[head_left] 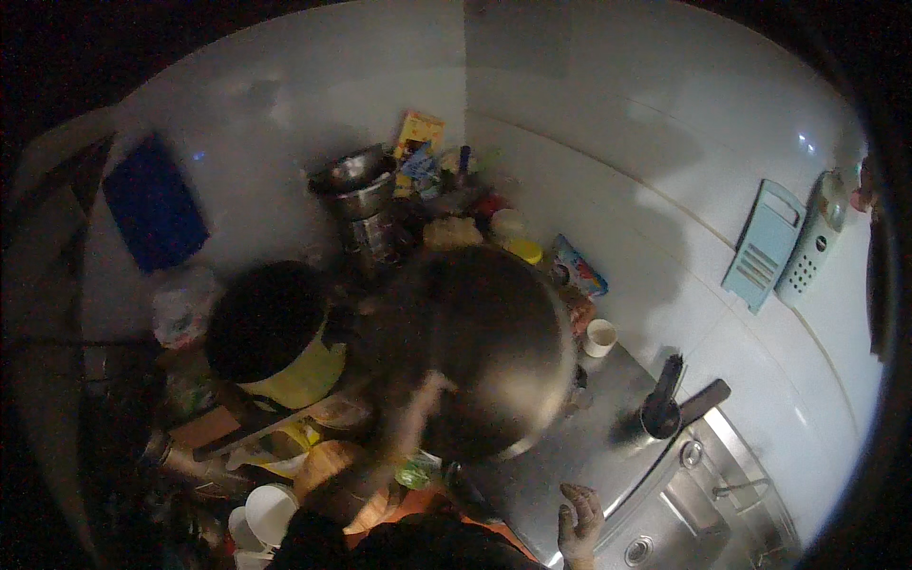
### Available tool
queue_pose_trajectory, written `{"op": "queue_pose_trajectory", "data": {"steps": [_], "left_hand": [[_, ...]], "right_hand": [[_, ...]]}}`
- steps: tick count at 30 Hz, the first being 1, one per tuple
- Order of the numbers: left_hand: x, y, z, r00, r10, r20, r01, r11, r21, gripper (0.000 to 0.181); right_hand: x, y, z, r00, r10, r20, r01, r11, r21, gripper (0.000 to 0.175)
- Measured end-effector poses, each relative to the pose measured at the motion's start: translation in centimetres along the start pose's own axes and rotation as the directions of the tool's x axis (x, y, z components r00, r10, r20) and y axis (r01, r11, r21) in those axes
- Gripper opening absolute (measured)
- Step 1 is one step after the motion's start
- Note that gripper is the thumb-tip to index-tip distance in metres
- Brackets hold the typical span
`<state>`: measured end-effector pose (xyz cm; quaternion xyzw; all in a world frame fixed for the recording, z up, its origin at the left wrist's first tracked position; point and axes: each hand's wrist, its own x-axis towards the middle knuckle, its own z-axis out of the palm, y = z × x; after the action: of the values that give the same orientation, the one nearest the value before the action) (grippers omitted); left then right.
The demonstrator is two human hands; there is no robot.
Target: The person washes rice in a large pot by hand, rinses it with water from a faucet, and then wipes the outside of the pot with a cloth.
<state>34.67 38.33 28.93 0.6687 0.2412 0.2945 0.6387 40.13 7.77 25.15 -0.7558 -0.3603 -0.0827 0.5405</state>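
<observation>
A large round metal pan or basin [499, 349], dark on its upper left and bright on its lower right, fills the middle of the view. My left hand [424, 402] is blurred and lies against its near left side. Whether the fingers grip it cannot be made out. My right hand [582, 514] is held above the near edge of the steel counter [548, 456], left of the sink. Its thumb and fingers are apart and hold nothing. Left of the big pan is a pot with a dark interior and yellow-green side [306, 370].
A steel sink [702, 545] with a faucet [741, 491] lies right. Near it stands a holder with dark-handled utensils [659, 417]. A white cup [600, 337] sits by the wall. Stacked metal bowls [360, 189] are behind; white bowls [271, 514] are at lower left. A grater [766, 246] hangs right.
</observation>
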Motion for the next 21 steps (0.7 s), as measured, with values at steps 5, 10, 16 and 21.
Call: {"op": "queue_pose_trajectory", "data": {"steps": [5,10,16,21], "left_hand": [[7.7,4.4,-18.1,0.871,0.135,-0.472,-0.025,0.972,0.232,0.076],[14.7,2.8,-36.3,0.960,0.095,-0.262,-0.023,0.964,0.267,0.073],[17.7,-2.4,-41.5,0.821,0.263,-0.507,-0.077,0.931,0.357,0.050],[18.6,-5.3,-42.9,0.845,0.221,-0.487,0.018,0.899,0.438,0.045]], "right_hand": [[-0.7,1.8,1.4,0.971,0.221,0.092,-0.215,0.974,-0.073,0.014],[-3.5,4.1,2.7,0.919,0.375,0.118,-0.339,0.908,-0.246,0.016],[-3.9,5.7,3.6,0.927,0.367,0.082,-0.354,0.925,-0.136,0.013],[-3.9,4.7,3.3,0.944,0.311,0.106,-0.282,0.933,-0.226,0.015]]}}
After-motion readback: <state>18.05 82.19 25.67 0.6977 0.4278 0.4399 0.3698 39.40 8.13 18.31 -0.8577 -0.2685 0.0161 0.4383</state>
